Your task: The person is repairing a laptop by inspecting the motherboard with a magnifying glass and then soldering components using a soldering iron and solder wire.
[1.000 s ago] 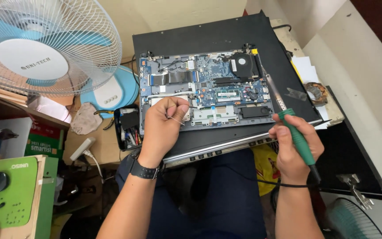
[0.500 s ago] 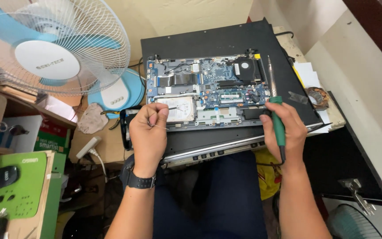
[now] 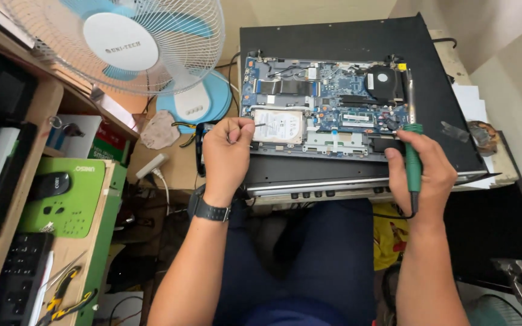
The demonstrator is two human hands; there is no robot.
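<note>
Cluttered desk [image 3: 170, 169]: opened laptop [image 3: 333, 108]. Right hand [image 3: 424, 175] grip wrapped round green soldering iron [image 3: 412, 136], axis pointing far. Left hand [image 3: 228, 154] pinches thin wire [image 3: 260, 125] beside hard drive [image 3: 279, 127].

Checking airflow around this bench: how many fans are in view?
2. A white-and-blue desk fan stands top left beside the opened laptop; a small black cooling fan sits inside the laptop, upper right. Others may be hidden.

light: bright, even, soft shadows | focus: sharp centre; edges bowed — wide-angle | glare: mild — fan [image 3: 122, 42]
</note>
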